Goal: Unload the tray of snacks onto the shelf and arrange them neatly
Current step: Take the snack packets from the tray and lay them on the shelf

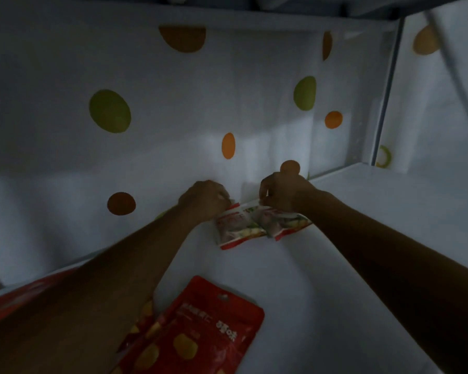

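Wide white shelf [362, 238] fills the view, dim in here, with a dotted back panel [173, 90] behind it, green, orange and brown spots. No tray in shot, so I can't say what's left on it.

Down at six o'clock lies the big red pouch [200, 327], flat on its back, yellow snack pictures showing. It carries white characters, but they're too blurred to read for sure. At eight o'clock a second red packet [16, 300] pokes out from under the left forearm, its label hidden.

Now the action, just below centre at the back of the shelf. Two little white-and-red packs sit side by side, edges touching: the left small packet [235, 228] and the right small packet [284, 224]. Their print is too small to read. The left hand [206, 198] has fingers curled on the top corner of its pack at eleven o'clock. The right hand [284, 193] pinches its pack's top edge at twelve.

Gripping by the top seams looks like a way to square the pair against the back panel.
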